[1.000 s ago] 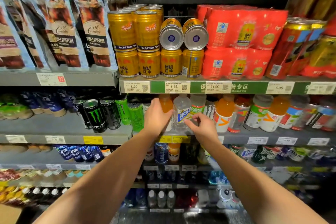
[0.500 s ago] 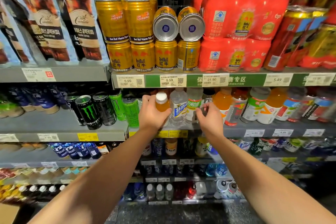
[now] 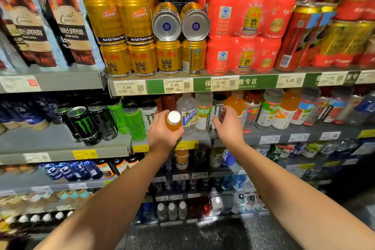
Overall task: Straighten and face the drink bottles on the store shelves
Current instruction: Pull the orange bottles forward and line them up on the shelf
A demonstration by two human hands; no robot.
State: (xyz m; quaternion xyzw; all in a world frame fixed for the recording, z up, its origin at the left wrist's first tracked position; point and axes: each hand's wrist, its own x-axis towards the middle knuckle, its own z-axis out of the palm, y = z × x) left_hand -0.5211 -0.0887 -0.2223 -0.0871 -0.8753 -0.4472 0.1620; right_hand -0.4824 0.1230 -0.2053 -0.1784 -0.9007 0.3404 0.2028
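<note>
Left hand (image 3: 162,134) is wrapped around an orange drink bottle (image 3: 173,122) — fingers closed round its body, the white cap tipped toward the camera, the bottle held just in front of the front edge of the middle shelf (image 3: 253,138). Right hand (image 3: 228,126) is up at the same shelf edge, fingers spread loosely and curled about a small dark bottle (image 3: 222,112); whether it actually grips that bottle cannot be told, the fingers hide the contact.

Between the two hands stand a clear bottle with a blue label (image 3: 187,115) and, just beside it, a white bottle with a green band (image 3: 204,113), both upright near the front edge. Further right along that shelf runs a row of orange, white and red-labelled bottles (image 3: 269,111), some leaning a little. To the left of the held bottle — green and black energy drink cans (image 3: 85,124), upright, on the neighbouring shelf section.

Up one level, gold cans (image 3: 129,32) are stacked two high at the shelf's front edge, with two cans lying on their sides (image 3: 180,23), bases facing out. Red multipacks (image 3: 247,30) sit right of those. Price tags (image 3: 174,85) line the shelf edge. Coffee pouches (image 3: 67,24) lean at the far left.
</note>
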